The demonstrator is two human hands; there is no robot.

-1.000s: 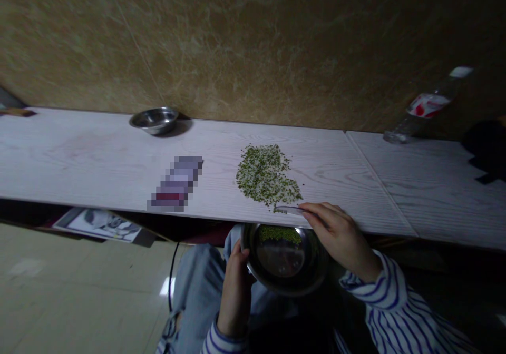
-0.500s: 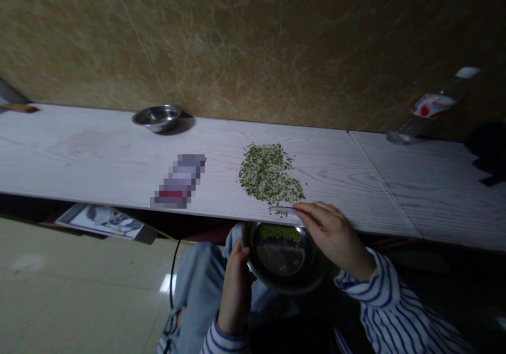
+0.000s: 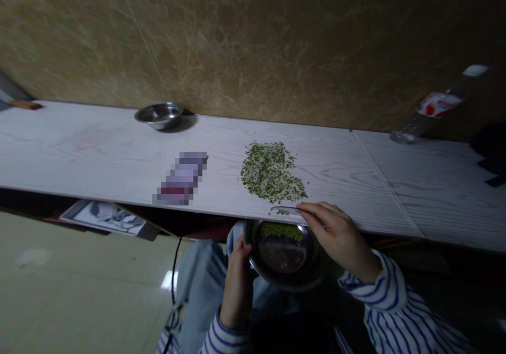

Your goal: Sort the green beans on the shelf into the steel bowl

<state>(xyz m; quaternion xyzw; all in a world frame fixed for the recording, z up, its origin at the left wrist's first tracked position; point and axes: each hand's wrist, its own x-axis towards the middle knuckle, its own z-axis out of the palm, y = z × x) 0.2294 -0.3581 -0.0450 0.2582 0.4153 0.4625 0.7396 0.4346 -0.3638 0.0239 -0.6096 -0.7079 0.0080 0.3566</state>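
Observation:
My left hand (image 3: pixel 239 275) grips the left rim of a steel bowl (image 3: pixel 272 280), which I hold tilted above my lap, just under the table's front edge. Small green beans (image 3: pixel 281 231), like mung beans, lie inside along its far side. My right hand (image 3: pixel 336 233) pinches a thin, pale, see-through utensil (image 3: pixel 285 208) with a dark upper edge; its exact kind is unclear. The utensil is at the table edge above the bowl, beside a few loose beans. More green beans (image 3: pixel 271 172) are spread in a single layer on the white tabletop beyond.
A smaller steel bowl (image 3: pixel 160 116) stands near the wall. A blurred-out flat item (image 3: pixel 182 179) lies left of the beans. At the right, a plastic bottle (image 3: pixel 437 105) stands by a dark object (image 3: pixel 492 151). Under the tabletop (image 3: pixel 98 154) an open drawer (image 3: pixel 106 218) juts out.
The view has shifted slightly. The utensil in my right hand has changed its angle a little near the few beans at the edge. My left hand still holds the bowl in place.

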